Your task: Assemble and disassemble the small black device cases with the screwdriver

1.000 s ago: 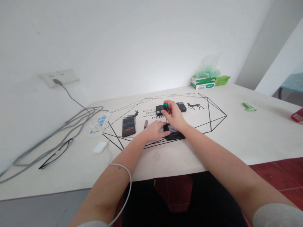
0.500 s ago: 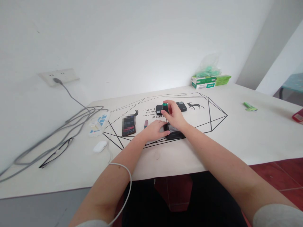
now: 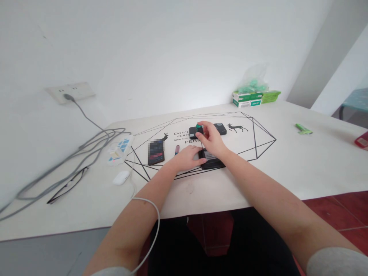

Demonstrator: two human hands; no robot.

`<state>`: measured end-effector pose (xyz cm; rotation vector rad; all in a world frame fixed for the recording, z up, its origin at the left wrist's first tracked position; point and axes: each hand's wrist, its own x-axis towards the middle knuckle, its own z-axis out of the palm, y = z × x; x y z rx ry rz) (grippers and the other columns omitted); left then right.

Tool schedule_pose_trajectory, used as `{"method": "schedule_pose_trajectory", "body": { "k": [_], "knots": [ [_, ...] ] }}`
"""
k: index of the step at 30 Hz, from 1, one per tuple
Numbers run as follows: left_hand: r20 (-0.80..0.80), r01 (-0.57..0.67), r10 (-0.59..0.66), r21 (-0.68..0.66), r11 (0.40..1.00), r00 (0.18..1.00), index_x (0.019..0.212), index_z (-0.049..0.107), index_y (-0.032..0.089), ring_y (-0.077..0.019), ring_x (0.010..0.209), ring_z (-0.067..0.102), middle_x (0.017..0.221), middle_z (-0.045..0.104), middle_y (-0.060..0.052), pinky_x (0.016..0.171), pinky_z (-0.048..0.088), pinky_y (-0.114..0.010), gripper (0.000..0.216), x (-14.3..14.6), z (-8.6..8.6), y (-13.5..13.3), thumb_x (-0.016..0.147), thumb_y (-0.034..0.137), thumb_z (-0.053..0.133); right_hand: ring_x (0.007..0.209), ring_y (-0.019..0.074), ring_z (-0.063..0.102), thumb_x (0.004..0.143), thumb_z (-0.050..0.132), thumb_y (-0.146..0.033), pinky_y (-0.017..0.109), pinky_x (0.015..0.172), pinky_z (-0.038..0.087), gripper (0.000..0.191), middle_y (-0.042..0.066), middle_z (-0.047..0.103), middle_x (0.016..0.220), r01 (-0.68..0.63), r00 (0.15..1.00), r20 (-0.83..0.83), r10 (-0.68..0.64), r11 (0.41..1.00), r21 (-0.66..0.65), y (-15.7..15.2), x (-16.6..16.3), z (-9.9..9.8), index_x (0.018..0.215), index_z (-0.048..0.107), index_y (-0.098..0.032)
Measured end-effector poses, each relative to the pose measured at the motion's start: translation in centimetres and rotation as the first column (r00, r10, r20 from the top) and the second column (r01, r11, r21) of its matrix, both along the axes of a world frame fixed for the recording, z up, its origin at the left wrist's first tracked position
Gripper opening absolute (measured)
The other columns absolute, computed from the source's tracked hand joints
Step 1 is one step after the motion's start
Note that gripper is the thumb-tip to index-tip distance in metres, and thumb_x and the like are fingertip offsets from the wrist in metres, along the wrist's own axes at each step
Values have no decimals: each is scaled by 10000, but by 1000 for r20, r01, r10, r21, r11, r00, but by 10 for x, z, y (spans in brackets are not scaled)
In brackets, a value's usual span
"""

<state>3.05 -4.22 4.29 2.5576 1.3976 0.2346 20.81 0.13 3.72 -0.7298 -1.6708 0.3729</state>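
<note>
My right hand [image 3: 210, 138] pinches the green-and-black handle of a small screwdriver [image 3: 199, 130], held upright with its thin shaft running down to a flat black device [image 3: 212, 161] on the table. My left hand [image 3: 188, 158] rests on the left edge of that device, fingers curled against it. Behind the screwdriver lies another black box [image 3: 220, 128], partly hidden by my fingers.
A phone [image 3: 156, 152] and a small purple-tipped tool [image 3: 176, 150] lie left of my hands. Farther left are a power strip [image 3: 119, 148], grey cables, a white earbud case [image 3: 121, 178] and glasses [image 3: 67, 186]. Green-white boxes [image 3: 247, 99] stand at the back; a green lighter [image 3: 302, 129] lies right.
My right hand has turned the screwdriver handle slightly and sunk a little. My left hand has stayed on the device.
</note>
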Motion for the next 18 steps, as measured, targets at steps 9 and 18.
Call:
{"method": "schedule_pose_trajectory", "body": {
  "k": [9,18],
  "knots": [
    [8,-22,22,-3,1000,1000,1418,606,285,-381,1385,532,1449,635,-129,1214,299,-677,597,0,-1,-1,970,672,529,878,209,660,1047,444,-359,423,870,578,260,59,703,1083,-48,995,-90,43,997,-58,1,0,-1,1250,579,-270],
    [7,-20,20,-18,1000,1000,1444,581,290,-381,1404,517,1465,626,-125,1226,261,-714,619,-1,0,-1,972,684,515,815,189,572,922,689,-386,384,764,547,286,44,597,1003,68,993,-93,-65,997,27,2,-1,-2,1158,598,-252]
  ]
}}
